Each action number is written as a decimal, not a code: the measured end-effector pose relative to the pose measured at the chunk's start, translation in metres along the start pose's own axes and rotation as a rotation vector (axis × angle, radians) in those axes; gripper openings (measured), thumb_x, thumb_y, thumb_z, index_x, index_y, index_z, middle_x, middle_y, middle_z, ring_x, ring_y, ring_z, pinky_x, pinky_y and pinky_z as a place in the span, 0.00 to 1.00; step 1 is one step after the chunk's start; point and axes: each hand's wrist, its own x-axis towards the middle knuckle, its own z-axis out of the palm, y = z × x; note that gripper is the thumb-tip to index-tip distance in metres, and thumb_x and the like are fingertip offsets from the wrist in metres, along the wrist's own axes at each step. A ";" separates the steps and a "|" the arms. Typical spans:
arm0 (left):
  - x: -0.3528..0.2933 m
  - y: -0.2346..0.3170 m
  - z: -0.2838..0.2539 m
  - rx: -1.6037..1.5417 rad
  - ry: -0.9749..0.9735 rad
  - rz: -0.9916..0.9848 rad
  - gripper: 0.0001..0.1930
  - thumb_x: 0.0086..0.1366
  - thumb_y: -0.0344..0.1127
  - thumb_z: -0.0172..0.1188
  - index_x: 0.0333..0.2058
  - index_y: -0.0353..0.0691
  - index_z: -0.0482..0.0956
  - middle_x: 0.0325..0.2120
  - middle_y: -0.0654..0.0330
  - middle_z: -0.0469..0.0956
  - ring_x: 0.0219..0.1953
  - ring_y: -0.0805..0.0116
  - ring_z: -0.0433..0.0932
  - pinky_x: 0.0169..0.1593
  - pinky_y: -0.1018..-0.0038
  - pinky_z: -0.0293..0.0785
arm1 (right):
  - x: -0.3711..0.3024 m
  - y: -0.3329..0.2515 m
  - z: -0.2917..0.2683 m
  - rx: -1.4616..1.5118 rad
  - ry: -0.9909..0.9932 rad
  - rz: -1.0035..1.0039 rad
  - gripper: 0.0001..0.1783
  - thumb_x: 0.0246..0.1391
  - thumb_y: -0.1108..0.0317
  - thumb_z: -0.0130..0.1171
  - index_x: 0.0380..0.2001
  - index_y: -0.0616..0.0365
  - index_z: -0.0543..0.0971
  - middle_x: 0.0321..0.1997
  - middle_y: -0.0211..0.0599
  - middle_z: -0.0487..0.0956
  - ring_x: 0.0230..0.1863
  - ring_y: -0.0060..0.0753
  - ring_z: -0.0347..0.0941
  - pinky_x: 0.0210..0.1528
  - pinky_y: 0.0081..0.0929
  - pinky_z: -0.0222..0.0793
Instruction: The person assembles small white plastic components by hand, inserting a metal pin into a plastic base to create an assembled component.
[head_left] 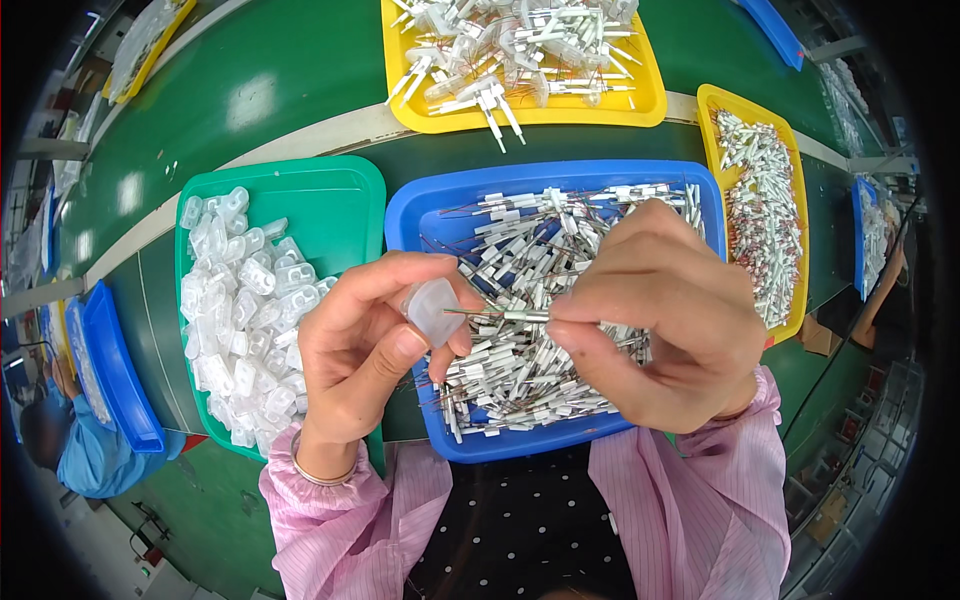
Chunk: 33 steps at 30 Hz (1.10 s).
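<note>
My left hand [365, 345] pinches a translucent white plastic cap [434, 311] between thumb and fingers. In my right hand [675, 320], thumb and forefinger close on a small white wired part [527, 315]. Its thin reddish and greenish wires point left and reach the face of the cap; whether they go inside is too small to tell. Both hands are above a blue tray [402, 215] heaped with many similar white wired parts [540, 370]. To the left, a green tray [340, 180] holds a pile of translucent plastic caps [245, 300].
A yellow tray [440, 122] at the far side bears caps joined with wired parts. Another yellow tray [797, 210] on the right is full of small white pieces with reddish ends. A person in a blue sleeve [110, 445] sits at far left, near a blue tray [120, 370].
</note>
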 end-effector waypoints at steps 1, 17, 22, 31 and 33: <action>0.000 0.000 0.000 0.000 0.005 -0.004 0.20 0.62 0.35 0.52 0.51 0.32 0.64 0.34 0.45 0.72 0.25 0.67 0.73 0.18 0.81 0.65 | 0.000 -0.001 0.000 0.001 0.000 0.000 0.13 0.29 0.84 0.62 0.25 0.66 0.78 0.21 0.37 0.75 0.22 0.31 0.67 0.26 0.25 0.60; -0.002 0.001 0.007 0.153 0.032 0.075 0.18 0.57 0.19 0.52 0.48 0.26 0.68 0.38 0.48 0.70 0.34 0.66 0.76 0.26 0.82 0.73 | -0.006 0.006 0.006 -0.108 -0.016 0.132 0.10 0.38 0.81 0.60 0.30 0.64 0.79 0.24 0.38 0.76 0.22 0.33 0.71 0.25 0.24 0.65; -0.004 0.000 0.009 0.162 0.082 0.008 0.18 0.56 0.19 0.55 0.47 0.25 0.68 0.38 0.49 0.70 0.34 0.65 0.77 0.25 0.83 0.73 | -0.005 0.011 0.002 -0.094 -0.093 0.185 0.10 0.41 0.82 0.59 0.31 0.65 0.79 0.23 0.37 0.76 0.22 0.32 0.74 0.23 0.22 0.67; -0.004 -0.003 0.007 0.067 0.092 -0.057 0.17 0.56 0.18 0.55 0.45 0.25 0.69 0.38 0.49 0.71 0.34 0.66 0.77 0.24 0.83 0.73 | -0.006 0.010 0.008 0.020 -0.125 0.326 0.08 0.44 0.83 0.57 0.31 0.64 0.78 0.22 0.39 0.76 0.20 0.26 0.73 0.19 0.18 0.65; -0.004 -0.003 0.007 0.011 0.080 -0.082 0.16 0.55 0.18 0.56 0.45 0.25 0.69 0.38 0.50 0.71 0.36 0.65 0.77 0.27 0.82 0.74 | -0.007 0.010 0.010 0.031 -0.154 0.255 0.07 0.44 0.83 0.57 0.30 0.64 0.78 0.21 0.39 0.76 0.19 0.26 0.72 0.19 0.19 0.64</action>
